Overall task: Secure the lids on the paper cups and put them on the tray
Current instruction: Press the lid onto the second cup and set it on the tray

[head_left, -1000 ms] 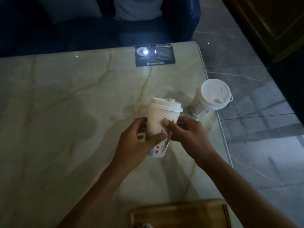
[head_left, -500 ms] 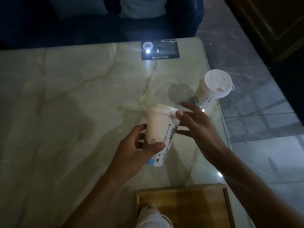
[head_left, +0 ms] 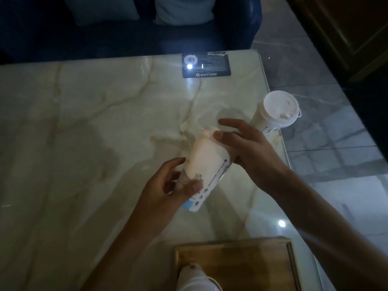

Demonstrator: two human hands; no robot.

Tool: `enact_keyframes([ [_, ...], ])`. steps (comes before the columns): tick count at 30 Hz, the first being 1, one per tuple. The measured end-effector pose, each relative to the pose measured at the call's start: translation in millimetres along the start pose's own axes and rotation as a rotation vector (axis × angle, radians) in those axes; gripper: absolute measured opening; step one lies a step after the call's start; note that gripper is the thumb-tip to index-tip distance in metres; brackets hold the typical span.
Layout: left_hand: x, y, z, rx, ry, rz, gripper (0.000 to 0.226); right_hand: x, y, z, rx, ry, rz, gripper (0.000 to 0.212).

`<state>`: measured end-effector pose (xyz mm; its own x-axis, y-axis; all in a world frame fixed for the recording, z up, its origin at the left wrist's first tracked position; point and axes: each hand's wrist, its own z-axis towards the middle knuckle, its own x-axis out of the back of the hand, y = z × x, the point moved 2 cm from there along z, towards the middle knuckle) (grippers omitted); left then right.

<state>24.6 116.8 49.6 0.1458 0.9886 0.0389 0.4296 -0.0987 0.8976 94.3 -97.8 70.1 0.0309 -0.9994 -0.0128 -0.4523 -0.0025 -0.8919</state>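
Note:
A white paper cup [head_left: 206, 162] with printed text and a blue base is held tilted above the marble table, its lidded top pointing away from me. My left hand [head_left: 168, 190] grips its lower part. My right hand [head_left: 245, 148] rests against its upper part and lid, thumb on the rim, fingers spread. A second lidded cup [head_left: 275, 112] stands near the table's right edge. The wooden tray [head_left: 252, 261] lies at the near edge, and a third white cup [head_left: 197, 278] shows on it at the bottom of the view.
A dark card [head_left: 206, 65] with a bright reflection lies at the far side of the marble table [head_left: 84, 133]. A blue sofa with pale cushions stands behind the table. Grey tiled floor runs along the right.
The cup has tipped from upright to leaning away from me. My right hand let go of its side, then came back onto its upper part. The view dropped, showing more of the tray.

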Motion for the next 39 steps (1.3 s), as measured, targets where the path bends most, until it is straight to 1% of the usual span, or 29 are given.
enact_keyframes([
  [2,3,0,0,0.077,-0.005,-0.134,0.057,-1,1,2,-0.003,0.015,0.077,0.079],
  [4,5,-2,1,0.128,-0.007,-0.217,0.067,-3,3,4,-0.007,0.023,0.15,0.078],
  [5,6,-2,3,0.132,-0.001,-0.239,0.068,-4,5,5,-0.009,0.027,0.173,0.076],
  [7,7,-2,6,0.116,0.029,-0.249,0.063,-4,10,6,-0.013,0.017,0.199,0.065],
  [9,9,0,9,0.097,0.056,-0.222,0.05,-2,15,7,-0.021,-0.005,0.201,0.051],
  [10,9,1,11,0.084,0.061,-0.196,0.045,0,17,9,-0.027,-0.014,0.191,0.049],
  [14,5,4,15,-0.003,0.105,-0.128,0.049,5,21,15,-0.039,-0.027,0.181,0.044],
  [18,1,-2,14,-0.066,0.131,-0.108,0.05,3,21,16,0.014,-0.041,0.203,0.049],
  [24,-4,-12,17,-0.13,0.2,-0.051,0.061,-1,16,21,0.065,-0.02,0.213,0.059],
  [26,-2,-13,19,-0.093,0.193,-0.079,0.063,1,16,22,0.088,-0.036,0.219,0.059],
  [28,0,-12,20,0.027,0.137,-0.185,0.063,4,14,22,0.111,-0.068,0.235,0.057],
  [31,-1,-7,19,0.302,-0.01,-0.575,0.081,7,11,22,0.161,-0.109,0.226,0.048],
  [32,0,-5,18,0.367,-0.029,-0.656,0.08,8,11,21,0.174,-0.123,0.219,0.045],
  [33,1,-4,17,0.398,-0.041,-0.691,0.072,8,11,21,0.181,-0.135,0.215,0.043],
  [35,2,-4,17,0.402,-0.086,-0.679,0.054,8,10,20,0.183,-0.154,0.217,0.043],
  [36,1,-4,18,0.386,-0.108,-0.663,0.055,9,10,20,0.185,-0.16,0.224,0.043],
  [39,0,-5,16,0.308,-0.138,-0.626,0.074,9,11,20,0.18,-0.162,0.258,0.041],
])
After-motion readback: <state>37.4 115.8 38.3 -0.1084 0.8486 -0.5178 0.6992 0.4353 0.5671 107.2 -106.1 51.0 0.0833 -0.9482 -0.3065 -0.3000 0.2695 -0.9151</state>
